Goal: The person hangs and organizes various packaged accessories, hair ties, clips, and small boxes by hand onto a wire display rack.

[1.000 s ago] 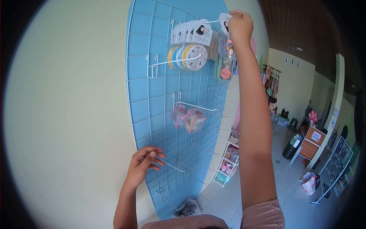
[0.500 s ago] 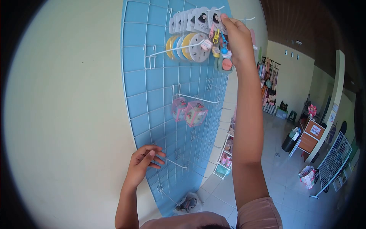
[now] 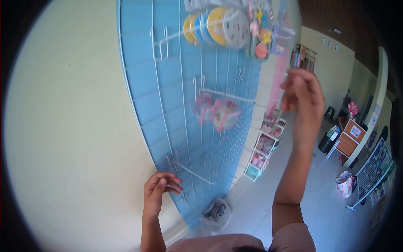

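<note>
My left hand [image 3: 161,189] is open beside the lower edge of the blue panel's white wire grid [image 3: 181,84], fingers loosely bent and holding nothing. An empty display hook [image 3: 195,172] sticks out just above it. Slightly blurred, my right hand [image 3: 305,94] hangs in the air right of the grid, its fingers loosely curled and apart, with nothing visible in them. Up and to its left hang colourful keychain charms [image 3: 264,35] and round yellow, blue and white discs [image 3: 235,29]. Two pink clear boxes [image 3: 226,113] hang on a middle hook.
A plastic bag [image 3: 216,214] lies on the floor by the panel's foot. Behind stand a narrow white shelf [image 3: 260,155] with goods, a clothes rack [image 3: 304,56], a black bin [image 3: 328,140], a brown counter [image 3: 350,140] and a leaning wire rack [image 3: 371,172].
My right hand has left the cards and charms at the top hook and come down to the right. The view has shifted and tilted; my left hand keeps its pose.
</note>
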`<state>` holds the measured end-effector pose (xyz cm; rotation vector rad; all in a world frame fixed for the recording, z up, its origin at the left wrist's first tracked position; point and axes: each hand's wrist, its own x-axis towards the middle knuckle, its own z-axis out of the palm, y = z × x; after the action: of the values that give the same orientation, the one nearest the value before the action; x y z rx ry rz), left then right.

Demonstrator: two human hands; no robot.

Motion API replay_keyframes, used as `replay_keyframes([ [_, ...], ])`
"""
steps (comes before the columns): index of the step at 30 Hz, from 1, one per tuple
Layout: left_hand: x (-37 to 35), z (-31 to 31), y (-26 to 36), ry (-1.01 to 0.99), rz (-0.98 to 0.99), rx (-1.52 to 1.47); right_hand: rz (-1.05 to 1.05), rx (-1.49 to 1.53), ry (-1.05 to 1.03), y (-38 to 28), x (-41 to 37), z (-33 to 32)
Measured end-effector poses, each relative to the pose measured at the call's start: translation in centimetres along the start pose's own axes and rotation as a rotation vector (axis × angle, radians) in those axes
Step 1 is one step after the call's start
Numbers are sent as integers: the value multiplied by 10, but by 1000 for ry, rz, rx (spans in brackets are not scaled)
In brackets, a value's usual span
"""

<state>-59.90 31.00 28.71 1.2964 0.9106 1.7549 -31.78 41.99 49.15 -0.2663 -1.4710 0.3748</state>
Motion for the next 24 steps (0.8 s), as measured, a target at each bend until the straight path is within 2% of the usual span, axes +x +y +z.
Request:
replay_keyframes([
  [2, -7, 0, -12, 90, 21, 16, 41, -47, -7, 8, -23, -22],
  [5, -19, 1, -31, 282, 50, 54, 37, -134, 97, 25, -52, -56],
  [8, -36, -1, -47, 411, 91, 202, 71, -68, 228, 59, -79, -114],
  [9, -46, 6, -52, 555, 28, 184, 82, -130, 188, 69, -86, -127],
  [11, -68, 23, -62, 679, -10, 272, 67, -233, 154, 85, -98, -161],
  [13, -92, 45, -80, 804, -68, 363, 167, -83, -50, 150, -108, -252],
  [15, -115, 66, -111, 906, -152, 375, 395, -94, -16, 195, -141, -296],
  [16, -126, 74, -130, 947, -186, 369, 569, -184, 96, 199, -164, -297],
  [18, -144, 94, -167, 996, -280, 426, 738, -309, 91, 208, -212, -305],
  [20, -160, 113, -195, 969, -349, 436, 1097, -413, -75, 241, -284, -368],
  [21, -166, 123, -206, 971, -388, 419, 1266, -463, -52, 247, -318, -376],
  [22, -170, 131, -216, 971, -418, 403, 1271, -455, -92, 260, -364, -389],
  [24, -182, 143, -231, 946, -513, 375, 1447, -493, -351, 262, -419, -400],
])
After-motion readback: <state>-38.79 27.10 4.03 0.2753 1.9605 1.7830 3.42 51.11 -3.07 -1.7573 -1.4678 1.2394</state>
